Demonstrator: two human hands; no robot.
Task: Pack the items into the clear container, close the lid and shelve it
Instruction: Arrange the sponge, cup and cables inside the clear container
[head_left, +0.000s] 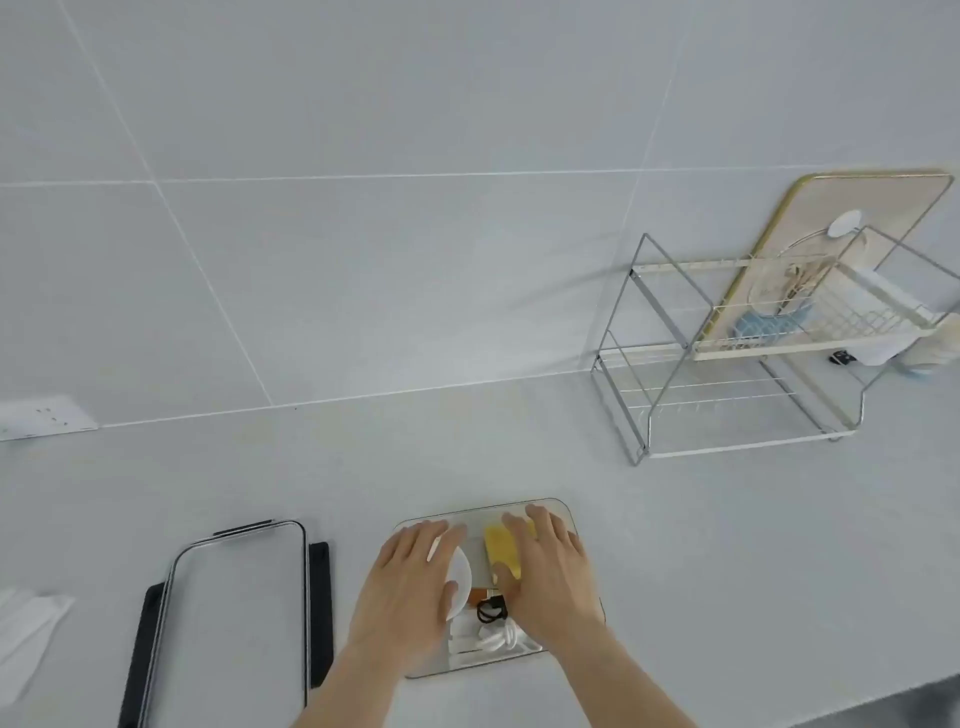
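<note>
Hands (410, 587) (545, 577) lie flat over unlabelled clear container (563, 512).

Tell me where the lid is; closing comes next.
In the head view, the lid lies flat on the counter, left of the clear container under both hands.

I see a yellow block (503, 550) in the clear container (563, 512), a black-clipped lid (244, 613) lower left, and a chrome-and-cream rack (727, 358) right.
</note>
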